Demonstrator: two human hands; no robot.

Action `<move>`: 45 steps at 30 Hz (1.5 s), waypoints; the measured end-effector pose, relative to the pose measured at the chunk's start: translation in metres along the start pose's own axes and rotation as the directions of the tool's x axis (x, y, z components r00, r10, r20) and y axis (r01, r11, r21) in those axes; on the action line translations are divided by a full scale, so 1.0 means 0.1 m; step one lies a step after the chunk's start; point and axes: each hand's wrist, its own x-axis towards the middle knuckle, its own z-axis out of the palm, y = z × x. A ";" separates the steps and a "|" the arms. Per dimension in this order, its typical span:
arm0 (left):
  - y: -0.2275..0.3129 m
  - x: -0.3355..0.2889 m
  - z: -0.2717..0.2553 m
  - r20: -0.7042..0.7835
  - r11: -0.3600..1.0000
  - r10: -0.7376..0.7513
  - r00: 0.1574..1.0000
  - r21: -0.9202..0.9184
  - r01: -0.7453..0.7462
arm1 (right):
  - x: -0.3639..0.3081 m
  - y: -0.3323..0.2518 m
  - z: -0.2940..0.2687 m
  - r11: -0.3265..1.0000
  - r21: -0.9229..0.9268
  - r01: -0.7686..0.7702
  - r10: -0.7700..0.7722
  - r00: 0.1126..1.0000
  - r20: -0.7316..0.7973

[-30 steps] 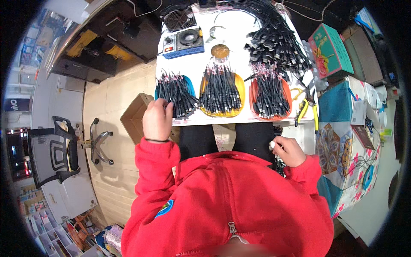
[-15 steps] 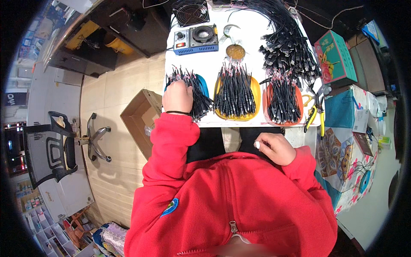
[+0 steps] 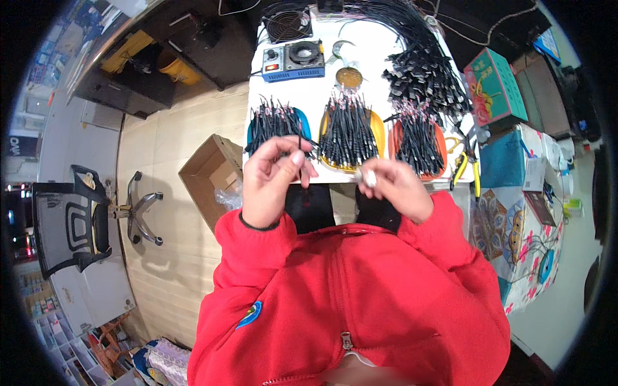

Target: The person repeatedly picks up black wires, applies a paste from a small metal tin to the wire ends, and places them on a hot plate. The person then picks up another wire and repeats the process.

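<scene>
A thin black wire [image 3: 300, 149] is pinched in the left hand [image 3: 273, 175]; a small white piece [image 3: 370, 178] is clasped in the right hand [image 3: 398, 188].

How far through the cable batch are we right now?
Three trays, blue, yellow and orange, already hold sorted black cables. In hand: the left hand pinches one cable; the right hand holds something small and white. A large loose pile remains behind.

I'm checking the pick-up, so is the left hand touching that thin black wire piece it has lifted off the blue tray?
Touching. The head view shows the left hand pinching the black wire piece between fingertips, above the table edge near the blue tray.
</scene>
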 end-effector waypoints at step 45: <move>-0.39 -0.54 0.47 0.053 0.999 -0.047 0.997 0.007 0.047 | -0.11 0.10 0.48 0.768 0.634 0.093 -0.060 0.995 -0.074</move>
